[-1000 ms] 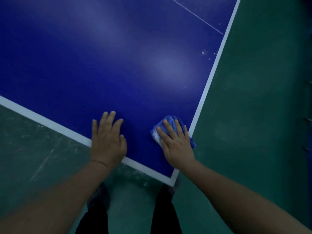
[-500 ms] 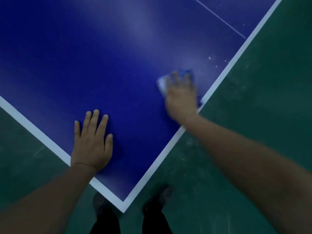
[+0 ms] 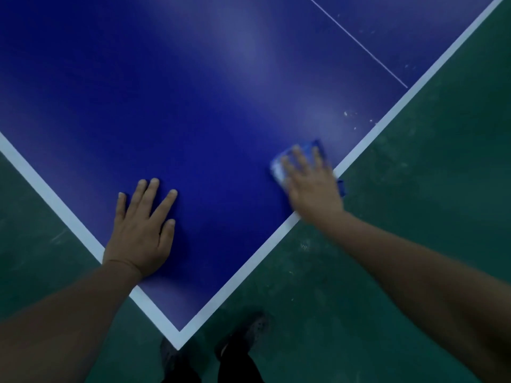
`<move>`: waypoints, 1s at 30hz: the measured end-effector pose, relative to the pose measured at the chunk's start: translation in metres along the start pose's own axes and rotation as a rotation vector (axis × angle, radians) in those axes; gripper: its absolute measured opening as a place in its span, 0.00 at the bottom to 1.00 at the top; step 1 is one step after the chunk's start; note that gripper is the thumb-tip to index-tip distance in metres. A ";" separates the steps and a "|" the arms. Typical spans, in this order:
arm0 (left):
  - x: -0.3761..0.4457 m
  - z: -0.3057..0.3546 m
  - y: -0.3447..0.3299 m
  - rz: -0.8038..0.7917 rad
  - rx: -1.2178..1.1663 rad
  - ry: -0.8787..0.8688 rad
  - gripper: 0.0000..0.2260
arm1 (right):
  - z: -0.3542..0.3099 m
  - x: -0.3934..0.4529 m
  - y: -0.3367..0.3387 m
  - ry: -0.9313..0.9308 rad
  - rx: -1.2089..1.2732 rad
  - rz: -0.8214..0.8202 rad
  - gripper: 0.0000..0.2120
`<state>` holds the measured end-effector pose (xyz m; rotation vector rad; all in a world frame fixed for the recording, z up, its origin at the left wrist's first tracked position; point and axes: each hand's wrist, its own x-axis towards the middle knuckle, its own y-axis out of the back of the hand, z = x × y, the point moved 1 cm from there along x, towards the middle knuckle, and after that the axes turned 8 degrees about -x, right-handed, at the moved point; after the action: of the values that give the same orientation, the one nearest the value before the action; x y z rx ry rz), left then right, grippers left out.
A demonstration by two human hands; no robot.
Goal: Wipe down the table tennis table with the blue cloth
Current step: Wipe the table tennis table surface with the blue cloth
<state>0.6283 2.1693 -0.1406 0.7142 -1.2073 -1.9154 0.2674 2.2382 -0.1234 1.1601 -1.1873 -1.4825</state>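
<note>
At the near corner of the table tennis table (image 3: pixel 193 106), seen from our head camera, both our hands lie on the blue top. Our left hand (image 3: pixel 141 233) rests flat beside the left white edge line, fingers (image 3: pixel 153 194) straight and slightly spread, holding nothing, its wrist crossing that line. Our right hand (image 3: pixel 311 183) presses the blue cloth (image 3: pixel 279 170) against the top right by the right edge; its fingers lie stretched over the cloth rather than curled round it, though the hand is blurred and we cannot read them finely. A bit of cloth pokes out past the table's right edge by the wrist, and a paler patch shows at the left of the fingertips. White specks (image 3: pixel 349 116) dot the top farther along the right edge, near a thin white line (image 3: pixel 356 42) running in from that edge. Below the corner, on the green floor (image 3: pixel 414 189), we see our dark shoes (image 3: pixel 249 333) and trouser legs.
</note>
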 end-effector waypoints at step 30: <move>0.108 0.114 -0.032 0.083 -0.001 0.109 0.30 | 0.035 0.088 0.013 0.154 0.022 -0.015 0.26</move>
<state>0.4699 2.1457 -0.1315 0.7470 -1.1505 -1.7855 0.2186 2.1562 -0.1184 1.2763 -1.0945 -1.3678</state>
